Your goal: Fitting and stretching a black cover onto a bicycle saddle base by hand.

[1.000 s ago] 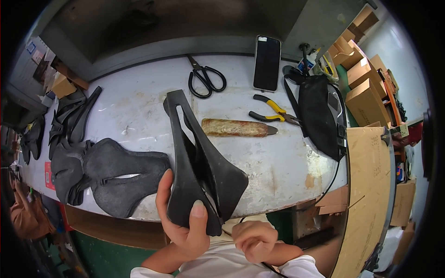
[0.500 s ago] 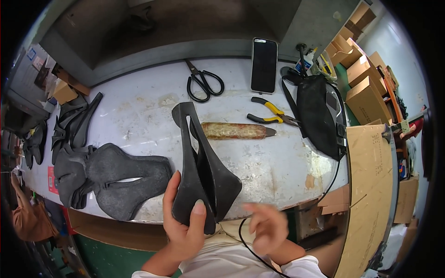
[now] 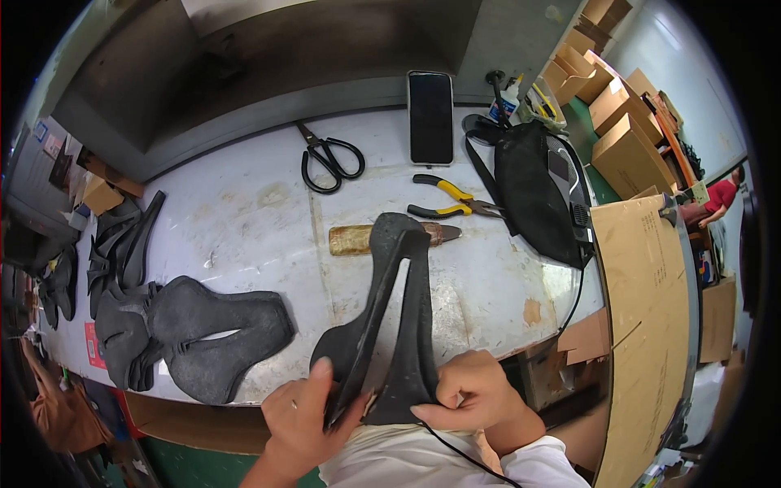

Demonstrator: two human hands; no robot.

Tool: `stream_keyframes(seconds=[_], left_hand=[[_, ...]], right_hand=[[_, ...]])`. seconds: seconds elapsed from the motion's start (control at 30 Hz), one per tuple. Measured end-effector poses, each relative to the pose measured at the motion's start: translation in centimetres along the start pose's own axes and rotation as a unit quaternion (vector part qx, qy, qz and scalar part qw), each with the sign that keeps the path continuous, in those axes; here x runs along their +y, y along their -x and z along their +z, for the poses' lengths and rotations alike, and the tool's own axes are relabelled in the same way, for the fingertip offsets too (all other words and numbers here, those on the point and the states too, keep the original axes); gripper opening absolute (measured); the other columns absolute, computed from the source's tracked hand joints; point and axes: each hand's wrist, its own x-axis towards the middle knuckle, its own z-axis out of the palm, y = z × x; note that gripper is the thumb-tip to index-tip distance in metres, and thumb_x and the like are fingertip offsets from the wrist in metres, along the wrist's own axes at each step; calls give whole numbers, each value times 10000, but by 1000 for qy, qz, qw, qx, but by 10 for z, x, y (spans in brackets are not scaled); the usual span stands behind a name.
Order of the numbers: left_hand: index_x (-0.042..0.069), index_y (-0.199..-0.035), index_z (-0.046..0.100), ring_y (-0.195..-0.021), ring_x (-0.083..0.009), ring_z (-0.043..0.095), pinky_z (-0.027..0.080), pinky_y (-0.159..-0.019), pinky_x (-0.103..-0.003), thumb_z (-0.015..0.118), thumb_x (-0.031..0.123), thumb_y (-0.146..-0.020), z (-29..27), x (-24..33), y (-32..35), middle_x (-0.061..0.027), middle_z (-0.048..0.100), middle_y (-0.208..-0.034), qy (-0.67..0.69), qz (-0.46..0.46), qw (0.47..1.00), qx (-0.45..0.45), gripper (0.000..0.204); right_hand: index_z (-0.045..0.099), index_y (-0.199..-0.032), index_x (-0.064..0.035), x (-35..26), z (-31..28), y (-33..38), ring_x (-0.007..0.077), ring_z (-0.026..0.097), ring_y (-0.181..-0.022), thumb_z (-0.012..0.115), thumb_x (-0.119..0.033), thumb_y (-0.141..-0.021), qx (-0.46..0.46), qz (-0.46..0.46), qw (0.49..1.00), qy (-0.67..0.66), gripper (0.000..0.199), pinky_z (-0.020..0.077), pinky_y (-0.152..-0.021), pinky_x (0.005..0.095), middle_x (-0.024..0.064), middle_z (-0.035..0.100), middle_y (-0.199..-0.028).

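A black bicycle saddle piece (image 3: 413,350) with a long central slot is held at the table's near edge, its narrow nose pointing away from me. My left hand (image 3: 301,411) grips its wide left side, thumb on top. At the lower right edge, my right hand (image 3: 478,390) has its fingers curled and its thumb pressed against the piece. Beyond the nose, and partly covered by it, lies a knife-like tool (image 3: 350,240) with a worn wrapped handle. A dark grey saddle-shaped pad (image 3: 256,317) lies to the left, beside a stack of similar pads (image 3: 126,325).
Black-handled scissors (image 3: 312,141), a phone (image 3: 431,118) and yellow-black pliers (image 3: 466,203) lie further back. A black bag (image 3: 529,195) with a cable sits at the right, near a glue bottle (image 3: 506,102). Cardboard (image 3: 643,325) borders the table's right side. A person (image 3: 720,199) stands far right.
The saddle piece has turned and come lower, its nose swinging rightward over the tool. My right hand, apart from it before, now touches its right edge. A person has appeared at far right.
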Motion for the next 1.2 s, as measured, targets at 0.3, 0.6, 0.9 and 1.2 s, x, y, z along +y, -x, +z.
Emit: stream_keyframes(seconds=[0.3,0.6,0.9,1.2], left_hand=[[-14,-1262,487,-842,-265,566,479,-732,-390,705,32,-743,30,-22,-14,-153,566,-982,164,-78,976,118,565],[33,-1201,450,-904,-166,574,477,-820,-338,682,249,-830,45,-7,-3,-96,584,-1008,564,-268,780,25,488],[29,-1378,387,-1185,-218,550,425,-1047,-378,734,24,-737,22,13,-15,-80,542,-1230,696,-355,623,-41,730],[-27,-1403,364,-1254,-209,468,389,-1030,-366,645,271,-879,20,15,-13,-161,436,-1423,491,-218,839,-87,665]], right_hand=[[578,-888,3,-15,39,-11,228,546,-516,725,-22,-767,-38,-223,970,90,192,449,-454,316,81,556,-682],[578,-1015,-11,18,32,-19,201,603,-614,671,-191,-917,21,146,979,-143,226,470,-576,311,95,606,-707],[568,-820,-36,9,51,-27,199,556,-418,698,-90,-876,153,-6,974,164,151,387,-407,280,82,533,-530],[594,-859,-20,0,39,-20,48,448,-607,568,-190,-996,81,165,974,-134,220,385,-540,227,5,524,-638]])
